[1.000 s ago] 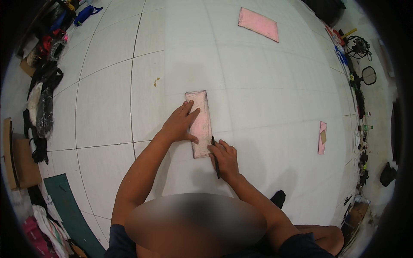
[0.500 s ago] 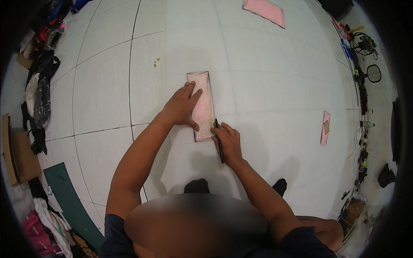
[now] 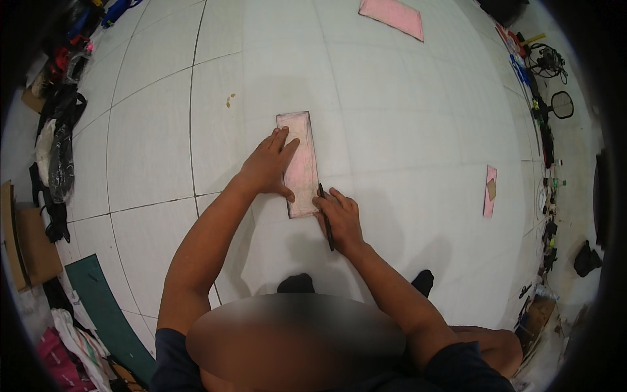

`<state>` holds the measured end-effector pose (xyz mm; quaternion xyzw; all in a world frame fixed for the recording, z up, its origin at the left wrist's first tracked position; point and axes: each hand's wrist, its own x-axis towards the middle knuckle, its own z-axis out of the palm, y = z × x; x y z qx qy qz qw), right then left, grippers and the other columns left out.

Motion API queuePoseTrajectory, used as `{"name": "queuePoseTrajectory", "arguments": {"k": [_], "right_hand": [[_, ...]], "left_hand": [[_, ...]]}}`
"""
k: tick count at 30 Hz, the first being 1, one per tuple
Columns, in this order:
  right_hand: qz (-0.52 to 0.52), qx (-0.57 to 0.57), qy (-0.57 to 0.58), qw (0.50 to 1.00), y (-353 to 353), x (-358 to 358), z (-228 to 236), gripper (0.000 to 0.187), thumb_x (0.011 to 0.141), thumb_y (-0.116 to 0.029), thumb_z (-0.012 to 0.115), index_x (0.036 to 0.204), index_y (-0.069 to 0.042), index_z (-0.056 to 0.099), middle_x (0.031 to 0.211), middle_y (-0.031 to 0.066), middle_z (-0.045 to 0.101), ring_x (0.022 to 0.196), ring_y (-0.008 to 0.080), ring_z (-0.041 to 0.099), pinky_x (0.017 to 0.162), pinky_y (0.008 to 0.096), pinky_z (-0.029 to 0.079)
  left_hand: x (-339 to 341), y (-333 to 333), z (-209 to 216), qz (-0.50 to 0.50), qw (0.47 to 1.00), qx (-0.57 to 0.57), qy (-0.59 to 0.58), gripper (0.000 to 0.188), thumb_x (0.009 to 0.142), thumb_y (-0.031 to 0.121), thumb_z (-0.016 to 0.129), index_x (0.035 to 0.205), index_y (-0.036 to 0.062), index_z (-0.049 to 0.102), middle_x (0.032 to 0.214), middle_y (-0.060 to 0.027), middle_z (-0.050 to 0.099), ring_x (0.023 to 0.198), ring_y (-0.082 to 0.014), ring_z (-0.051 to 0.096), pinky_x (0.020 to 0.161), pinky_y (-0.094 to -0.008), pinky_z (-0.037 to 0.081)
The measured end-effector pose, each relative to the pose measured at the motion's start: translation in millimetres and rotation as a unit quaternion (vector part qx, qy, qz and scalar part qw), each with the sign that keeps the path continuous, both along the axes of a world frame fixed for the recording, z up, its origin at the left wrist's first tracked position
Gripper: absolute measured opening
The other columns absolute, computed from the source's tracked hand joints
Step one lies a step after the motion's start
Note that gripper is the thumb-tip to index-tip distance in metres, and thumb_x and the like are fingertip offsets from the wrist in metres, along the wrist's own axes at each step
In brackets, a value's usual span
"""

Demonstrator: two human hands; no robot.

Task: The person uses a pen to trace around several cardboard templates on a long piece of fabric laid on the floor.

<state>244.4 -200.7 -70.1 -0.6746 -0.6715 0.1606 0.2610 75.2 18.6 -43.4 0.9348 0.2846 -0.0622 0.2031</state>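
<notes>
A long pink rectangular piece with dark-edged sides lies flat on a wide pale sheet with faint fold lines. My left hand presses on its left side, fingers spread and thumb near the lower end; it grips nothing. At the lower right corner of the piece, my right hand holds a slim black pen-like tool. The tool slants upward past my fingers, its upper end beside the piece's right edge. Whether its lower tip touches anything is hard to see.
Another pink rectangle lies at the far right of centre. A narrow pink strip with a tan patch rests to the right. A green mat and cardboard are on the left. Cables and tools line the right wall.
The whole view has shifted slightly left. Both hands, the black tool and the pink piece keep nearly the same places relative to each other.
</notes>
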Motion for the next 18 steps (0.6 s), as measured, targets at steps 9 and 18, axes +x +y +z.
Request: {"name": "queuePoseTrajectory", "arguments": {"k": [9,18], "right_hand": [[0.003,-0.009,0.253,0.967,4,-25,32,0.019,0.099,-0.009,0.069,0.115,0.0,0.071,0.095,0.0191,0.076,0.086,0.0379,0.072,0.077,0.0429,0.056],[0.016,-0.039,0.363,0.931,4,-31,19,0.017,0.099,-0.009,0.07,0.109,0.005,0.072,0.086,0.0164,0.075,0.071,0.025,0.071,0.071,0.0342,0.057]], "left_hand": [[1,-2,2,0.003,1.0,0.005,0.024,0.138,0.049,0.055,0.1,0.159,0.0041,0.034,0.168,-0.03,0.024,0.155,-0.0474,0.026,0.127,-0.0479,0.031],[4,-1,4,0.002,0.999,-0.009,0.036,0.139,0.05,0.055,0.1,0.159,0.0023,0.032,0.168,-0.0316,0.021,0.157,-0.0467,0.024,0.128,-0.0475,0.028]]}}
